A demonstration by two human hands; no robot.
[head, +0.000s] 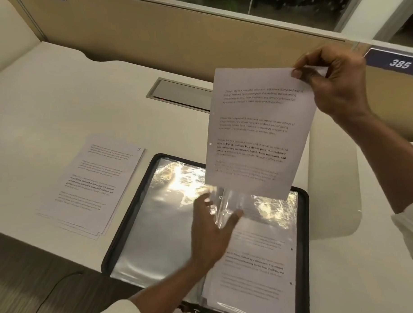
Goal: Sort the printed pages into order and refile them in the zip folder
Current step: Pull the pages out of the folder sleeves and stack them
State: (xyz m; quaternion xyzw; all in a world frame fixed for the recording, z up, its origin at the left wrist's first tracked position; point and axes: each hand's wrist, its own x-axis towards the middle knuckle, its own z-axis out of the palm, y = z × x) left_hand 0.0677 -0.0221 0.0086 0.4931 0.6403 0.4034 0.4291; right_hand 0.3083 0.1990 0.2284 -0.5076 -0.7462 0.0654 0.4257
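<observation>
Two hands show in my head view, both busy over the open zip folder (123, 220), which lies flat on the near part of the pale desk (58, 103), its near edge past the desk's front edge. My right hand (336, 86) is raised on the far right and pinches a single printed page (258, 135) by its top right corner, thumb in front and fingers curled behind; the sheet hangs almost upright, tilted a little. Its lower edge comes down to the mouth of a clear sleeve (228, 202), though I cannot tell whether the paper is inside. My left hand (210, 233) grips that sleeve at its upper edge, thumb and fingers closed on the crinkled plastic; this part is somewhat blurred. Under the sleeve, the folder's right half holds filed pages (251, 271), while its left half shows glossy plastic pockets catching the light. Left of the folder, just beside its rim, a loose stack of pages (91, 183) lies face up on the desk, slightly fanned. Farther back a grey cable hatch (180, 94) sits in the desktop before a tan partition (173, 35), and a dark plate reading 385 (399, 64) is at far right.
</observation>
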